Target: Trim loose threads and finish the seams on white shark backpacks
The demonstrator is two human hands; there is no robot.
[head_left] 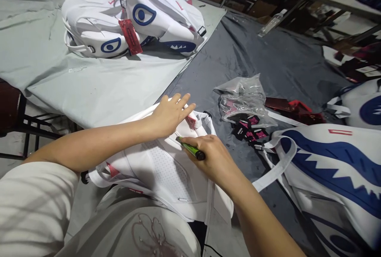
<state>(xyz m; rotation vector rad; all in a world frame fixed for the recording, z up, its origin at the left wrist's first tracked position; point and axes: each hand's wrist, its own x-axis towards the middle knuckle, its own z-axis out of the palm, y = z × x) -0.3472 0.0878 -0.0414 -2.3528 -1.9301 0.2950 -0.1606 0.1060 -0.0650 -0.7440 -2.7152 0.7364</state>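
Note:
A white backpack point(175, 169) with a dotted panel and red tabs lies in front of me, over the table's near edge. My left hand point(171, 114) rests on its top part, palm down with the fingers spread. Wrapped in my right hand point(212, 155) is a green tool with a black end point(192, 148), probably a pen or cutter; its tip meets the white fabric just below my left hand. The contact point itself is small and hard to make out.
Finished-looking white backpacks point(166, 14) with blue eyes stand at the back left, one with a red tag point(130, 36). Right of my hands lie a clear plastic bag point(244, 98), black-and-pink pieces point(251, 128) and another backpack point(342, 161). A bottle point(272, 22) lies farther back.

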